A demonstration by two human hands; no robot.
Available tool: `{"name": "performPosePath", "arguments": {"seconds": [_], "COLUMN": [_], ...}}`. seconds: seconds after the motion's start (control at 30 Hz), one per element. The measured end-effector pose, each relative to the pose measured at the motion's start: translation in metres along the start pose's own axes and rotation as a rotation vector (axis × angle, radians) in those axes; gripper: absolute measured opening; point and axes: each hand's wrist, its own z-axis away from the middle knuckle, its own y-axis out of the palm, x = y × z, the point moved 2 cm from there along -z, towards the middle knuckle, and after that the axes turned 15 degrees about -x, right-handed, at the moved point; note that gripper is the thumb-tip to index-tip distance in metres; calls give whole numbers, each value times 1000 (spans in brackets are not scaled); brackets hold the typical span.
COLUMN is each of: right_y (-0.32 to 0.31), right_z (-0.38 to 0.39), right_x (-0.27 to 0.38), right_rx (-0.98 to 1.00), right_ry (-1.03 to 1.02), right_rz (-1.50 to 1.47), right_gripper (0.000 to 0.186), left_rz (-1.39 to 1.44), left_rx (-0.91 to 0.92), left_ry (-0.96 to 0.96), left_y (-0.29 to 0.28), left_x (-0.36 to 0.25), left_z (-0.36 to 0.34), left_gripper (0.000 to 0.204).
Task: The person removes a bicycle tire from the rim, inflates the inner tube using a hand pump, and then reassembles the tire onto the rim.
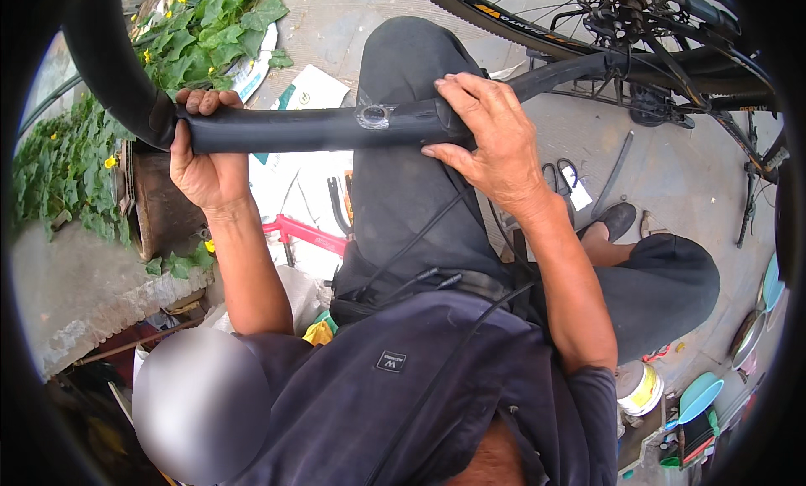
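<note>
While the left hand [208,163] grips the black inner tube [294,131], the right hand [502,146] clasps it, fingers [472,95] curled over.

Smooth rubber tube [294,131], matt cloth trousers [420,201], rough ledge [92,293], red frame [309,236] probably metal

1. Tube [294,131]: black, smooth, rounded and full-looking along its middle.
2. It stretches nearly level over one trousered leg [420,58], between left hand [208,169] and right hand [497,138].
3. By the left hand it creases and bends upward; past the right it looks narrower.
4. Scuffed grey spot [374,116] over the leg, dark-centred.
</note>
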Motion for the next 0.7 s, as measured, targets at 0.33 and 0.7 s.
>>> {"name": "performPosePath", "arguments": {"seconds": [0.33,0.7], "right_y": [-25,-29], "right_z": [3,6], "right_x": [-28,-24], "right_rx": [223,211], "right_ry": [135,120], "right_rz": [59,18], "right_gripper": [54,56], "left_rz": [33,53], "left_rx": [-20,6], "left_ry": [-7,-47], "left_y": [-8,-16], "left_x": [9,12], "left_z": [-7,-10], "left_gripper": [45,42]}}
